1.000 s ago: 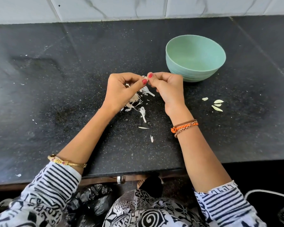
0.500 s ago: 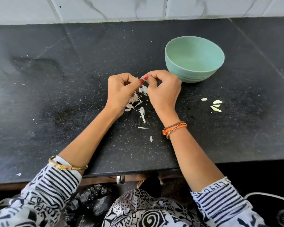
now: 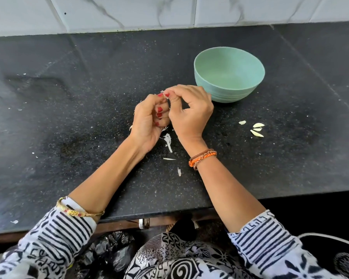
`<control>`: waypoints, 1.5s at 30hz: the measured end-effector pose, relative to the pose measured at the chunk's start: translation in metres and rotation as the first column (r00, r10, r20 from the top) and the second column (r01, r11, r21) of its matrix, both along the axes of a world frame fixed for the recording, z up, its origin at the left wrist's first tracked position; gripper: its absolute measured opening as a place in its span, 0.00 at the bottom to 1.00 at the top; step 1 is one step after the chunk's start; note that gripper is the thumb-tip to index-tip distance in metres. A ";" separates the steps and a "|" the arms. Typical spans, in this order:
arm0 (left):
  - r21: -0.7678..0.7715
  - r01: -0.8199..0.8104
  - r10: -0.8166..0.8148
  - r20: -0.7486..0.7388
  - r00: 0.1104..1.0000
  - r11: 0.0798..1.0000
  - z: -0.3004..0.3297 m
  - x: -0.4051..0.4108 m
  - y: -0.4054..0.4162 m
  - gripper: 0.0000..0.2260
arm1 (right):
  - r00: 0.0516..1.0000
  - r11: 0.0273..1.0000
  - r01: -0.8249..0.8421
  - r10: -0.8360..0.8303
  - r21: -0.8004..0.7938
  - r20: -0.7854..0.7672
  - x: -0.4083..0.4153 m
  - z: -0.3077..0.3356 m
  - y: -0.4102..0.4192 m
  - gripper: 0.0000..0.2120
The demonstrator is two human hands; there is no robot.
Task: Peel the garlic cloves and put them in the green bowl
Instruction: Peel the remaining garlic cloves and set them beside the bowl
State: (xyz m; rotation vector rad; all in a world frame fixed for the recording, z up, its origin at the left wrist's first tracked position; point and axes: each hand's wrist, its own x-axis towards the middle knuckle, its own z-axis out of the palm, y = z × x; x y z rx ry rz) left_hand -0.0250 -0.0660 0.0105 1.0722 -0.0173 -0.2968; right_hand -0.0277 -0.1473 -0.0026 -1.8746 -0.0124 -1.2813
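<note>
Garlic sits out of sight between the two hands, just in front of the bowl (image 3: 229, 74) and above the peel scraps (image 3: 168, 141) on the surface (image 3: 89, 117). Over the last second the hands have drawn closer: the left hand (image 3: 149, 119) has rolled so its curled fingers face up, and the right hand (image 3: 189, 111) now presses against it, thumb and forefinger pinching at a scrap of white skin near the left fingertips. That suggests a clove is still mid-peel, not ready for the bowl. Both hands are curled tight, the left apparently cupping the garlic, though the clove itself cannot be seen. The bowl looks empty from this angle. Four pale pieces (image 3: 257, 129) lie to the right, well apart from the hands; whether they are peeled cloves or skins is hard to tell.
</note>
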 end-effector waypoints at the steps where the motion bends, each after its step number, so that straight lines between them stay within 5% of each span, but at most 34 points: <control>1: 0.128 -0.027 0.016 0.089 0.996 0.991 0.000 0.001 0.001 0.14 | 1.000 1.000 -0.021 0.021 0.020 -0.018 0.000 -0.001 -0.001 0.09; 3: 0.392 -0.122 0.000 0.296 0.955 0.912 -0.001 0.001 0.003 0.14 | 0.995 0.997 -0.073 0.074 0.031 -0.061 -0.001 -0.002 -0.004 0.09; 5: 0.464 -0.167 -0.018 0.368 0.930 0.870 -0.002 0.000 0.005 0.15 | 0.991 0.994 -0.106 0.106 -0.003 -0.085 0.000 -0.003 -0.007 0.09; 9: 0.357 -0.132 0.034 0.269 0.963 0.925 0.003 -0.001 0.005 0.18 | 0.997 0.993 -0.075 0.073 -0.092 -0.021 0.000 -0.002 -0.010 0.08; 16: 0.191 0.055 -0.032 -0.120 0.992 0.980 0.006 0.003 0.004 0.25 | 0.984 0.953 0.009 0.044 -0.302 0.170 0.003 -0.009 -0.014 0.10; 19: 0.324 -0.109 0.063 0.148 0.987 0.940 0.003 0.002 0.005 0.24 | 0.997 0.981 -0.040 0.053 -0.189 0.065 0.001 -0.009 -0.008 0.09; 22: 0.431 -0.336 0.059 0.541 0.839 0.837 -0.005 0.003 0.011 0.20 | 0.980 0.989 -0.147 0.149 0.027 -0.131 -0.002 -0.009 -0.004 0.11; 25: 0.466 -0.443 -0.018 0.704 0.710 0.766 -0.011 0.007 0.017 0.19 | 0.903 0.943 -0.256 0.312 0.212 -0.296 -0.004 -0.004 -0.005 0.08; 30: 0.470 -0.587 -0.169 0.853 0.493 0.659 -0.019 0.011 0.022 0.17 | 0.738 0.832 -0.237 0.491 0.502 -0.464 -0.007 0.007 -0.006 0.11; 33: 0.404 -0.721 -0.286 0.914 0.288 0.563 -0.021 0.017 0.026 0.18 | 0.622 0.711 -0.202 0.625 0.674 -0.472 -0.011 0.015 -0.007 0.14; 36: 0.313 -0.757 -0.346 0.930 0.122 0.574 -0.016 0.015 0.029 0.15 | 0.624 0.636 -0.116 0.644 0.763 -0.442 -0.006 0.019 -0.015 0.15; 37: 0.304 -0.736 -0.307 0.942 0.136 0.605 -0.015 0.012 0.028 0.15 | 0.662 0.652 -0.106 0.610 0.751 -0.436 -0.003 0.018 -0.019 0.16; 40: 0.328 -0.643 -0.107 0.927 0.358 0.692 -0.015 0.007 0.023 0.15 | 0.726 0.783 -0.167 0.509 0.599 -0.463 -0.001 0.013 -0.028 0.14; 45: 0.448 -0.558 -0.038 0.802 0.596 0.699 -0.018 0.017 0.023 0.20 | 0.777 0.832 -0.251 0.478 0.494 -0.410 -0.008 0.009 -0.027 0.04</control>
